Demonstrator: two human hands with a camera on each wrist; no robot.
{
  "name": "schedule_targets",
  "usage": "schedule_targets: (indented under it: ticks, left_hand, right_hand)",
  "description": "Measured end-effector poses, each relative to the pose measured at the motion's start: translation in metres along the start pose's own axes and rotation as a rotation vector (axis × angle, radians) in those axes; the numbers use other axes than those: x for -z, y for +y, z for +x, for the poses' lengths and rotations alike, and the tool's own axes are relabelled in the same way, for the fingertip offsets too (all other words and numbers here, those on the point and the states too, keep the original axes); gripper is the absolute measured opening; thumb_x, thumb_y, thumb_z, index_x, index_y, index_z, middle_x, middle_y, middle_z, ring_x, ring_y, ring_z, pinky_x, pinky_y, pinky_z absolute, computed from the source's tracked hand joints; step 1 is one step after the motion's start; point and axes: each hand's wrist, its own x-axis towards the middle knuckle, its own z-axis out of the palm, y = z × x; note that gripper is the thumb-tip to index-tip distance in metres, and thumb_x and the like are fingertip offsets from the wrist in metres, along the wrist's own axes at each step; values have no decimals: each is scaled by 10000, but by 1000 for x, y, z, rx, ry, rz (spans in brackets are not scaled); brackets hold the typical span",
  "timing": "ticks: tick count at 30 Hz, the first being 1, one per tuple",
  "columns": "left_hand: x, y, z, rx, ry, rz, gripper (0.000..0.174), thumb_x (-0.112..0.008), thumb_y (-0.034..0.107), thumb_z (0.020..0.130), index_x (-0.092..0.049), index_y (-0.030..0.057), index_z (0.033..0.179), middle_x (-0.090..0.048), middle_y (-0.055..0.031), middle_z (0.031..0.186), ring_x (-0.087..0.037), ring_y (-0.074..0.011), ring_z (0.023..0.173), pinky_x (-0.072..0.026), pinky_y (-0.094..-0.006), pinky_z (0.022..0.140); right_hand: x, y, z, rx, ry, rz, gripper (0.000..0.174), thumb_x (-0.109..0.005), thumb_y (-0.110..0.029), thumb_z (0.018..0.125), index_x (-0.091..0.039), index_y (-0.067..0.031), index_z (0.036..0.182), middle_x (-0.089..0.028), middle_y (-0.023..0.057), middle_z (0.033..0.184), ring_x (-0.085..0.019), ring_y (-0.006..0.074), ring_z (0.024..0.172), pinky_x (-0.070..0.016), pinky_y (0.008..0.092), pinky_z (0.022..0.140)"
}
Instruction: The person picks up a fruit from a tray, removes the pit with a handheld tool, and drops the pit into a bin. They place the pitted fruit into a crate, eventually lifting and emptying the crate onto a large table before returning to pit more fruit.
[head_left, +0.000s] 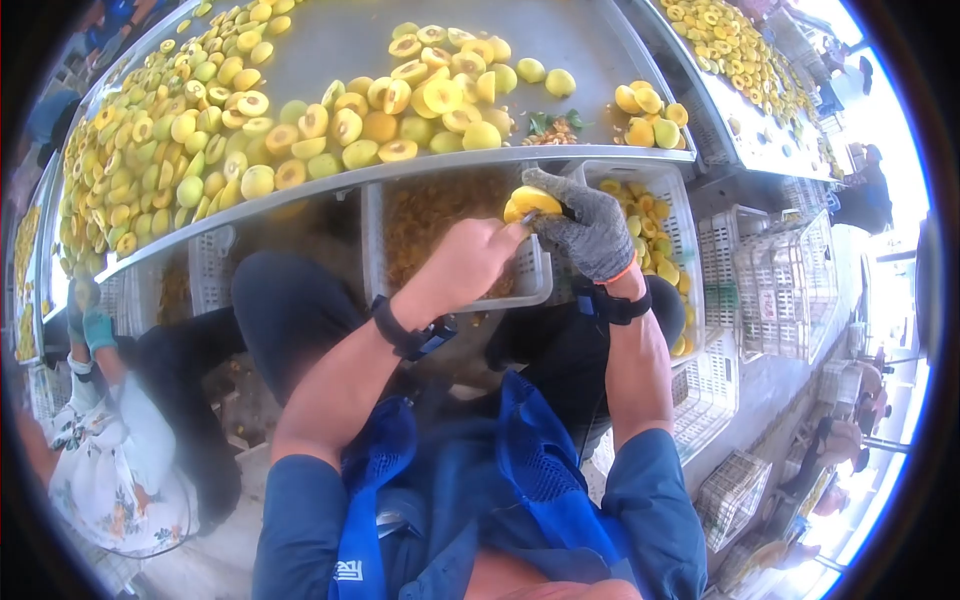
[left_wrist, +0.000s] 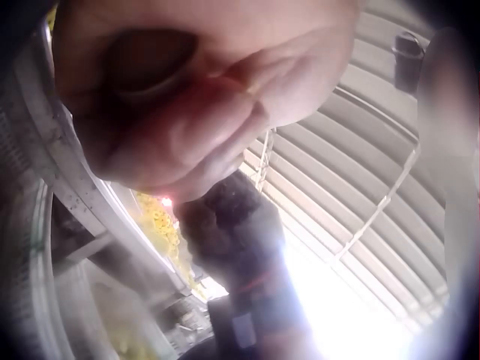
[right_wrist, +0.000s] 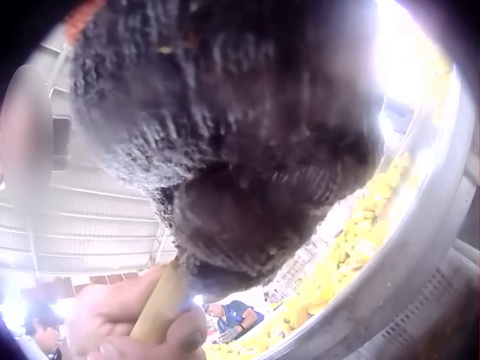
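My bare left hand (head_left: 468, 262) grips a pale-handled tool, its handle (right_wrist: 160, 306) showing between the fingers in the right wrist view. The tool's metal end (head_left: 530, 217) meets a yellow peach half (head_left: 531, 203) in the head view. My right hand (head_left: 592, 228), in a grey knitted glove, holds that peach half with fingers and thumb around it. The tool's exact kind is hidden by the hands. Both hands are close together in front of the metal table's edge, above a white crate (head_left: 545, 285) of brown scraps.
The metal table (head_left: 340, 40) carries many peaches, whole and halved, a large heap (head_left: 190, 150) at left and a small pile (head_left: 650, 112) at right. A crate of peach pieces (head_left: 645, 225) stands below on the right, near stacked white crates (head_left: 785, 285). Another person (head_left: 110, 430) sits at left.
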Motion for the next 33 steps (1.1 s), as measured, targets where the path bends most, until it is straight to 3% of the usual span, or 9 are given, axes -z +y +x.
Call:
schedule_targets:
  ticks: [1, 4, 13, 18, 22, 24, 28, 31, 33]
  left_hand:
    - [-1, -1, 1, -111, 43, 44, 425, -518, 332, 1087, -620, -24, 879, -500, 11, 596, -411, -63, 449, -325, -243, 428]
    - [12, 26, -9, 177, -119, -98, 431, -505, 342, 1091, -607, -14, 871, -468, 26, 584, -358, -53, 421, -295, -242, 398]
    - [25, 8, -8, 369, -292, -445, 468, -506, 417, 1090, -582, 11, 871, -397, 41, 563, -313, -28, 397, -229, -223, 352]
    - [21, 9, -13, 305, -200, -337, 446, -483, 386, 1099, -583, 14, 873, -405, 36, 550, -311, -36, 370, -225, -229, 335]
    - [19, 13, -15, 217, -145, -158, 457, -480, 373, 1099, -580, 6, 845, -431, 28, 543, -336, -57, 402, -279, -248, 377]
    - [15, -6, -8, 40, -79, 13, 463, -502, 364, 1090, -586, -1, 819, -455, 17, 553, -364, -77, 450, -324, -273, 437]
    - [11, -22, -8, -198, 30, 322, 454, -546, 337, 1071, -601, -5, 778, -487, 6, 578, -403, -101, 542, -369, -319, 537]
    - [17, -21, -13, -162, -50, 308, 428, -558, 318, 1064, -623, 8, 777, -496, 9, 587, -414, -105, 549, -365, -332, 533]
    - [22, -33, -11, 35, -160, 72, 449, -529, 331, 1075, -563, 65, 716, -421, 43, 535, -387, -49, 463, -300, -267, 443]
  right_hand:
    - [-1, 1, 1, 29, 3, -22, 470, -809, -77, 858, -692, -74, 1313, -743, 46, 1005, -634, 85, 797, -544, 253, 714]
    - [7, -11, 2, -118, -109, 152, 463, -817, -81, 854, -702, -74, 1302, -746, 37, 1017, -630, 82, 790, -539, 246, 707]
    - [8, -13, 3, -258, -216, 308, 469, -842, -85, 822, -718, -71, 1274, -742, 61, 1085, -650, 105, 853, -538, 254, 738]
    - [-18, 27, -3, 134, -9, -125, 470, -766, -24, 845, -695, -47, 1310, -746, 38, 1019, -626, 59, 775, -529, 233, 692]
    - [-20, 15, -4, -31, -3, -48, 458, -760, -14, 849, -700, -49, 1301, -750, 41, 965, -609, 44, 702, -518, 224, 635]
    - [-19, 3, -5, -123, -36, 61, 458, -763, -5, 846, -703, -50, 1298, -752, 36, 938, -600, 39, 676, -514, 223, 612]
    - [-21, 3, -7, -51, -115, 128, 442, -777, 2, 834, -719, -56, 1268, -758, 45, 1061, -639, 73, 822, -540, 251, 724]
    - [-28, 8, -8, -37, -174, 274, 447, -785, 6, 824, -710, -35, 1263, -758, 93, 1136, -686, 138, 990, -541, 287, 901]
    - [-17, -8, -9, -8, -177, 211, 458, -778, 20, 822, -700, -23, 1271, -756, 113, 1158, -702, 169, 1053, -539, 304, 973]
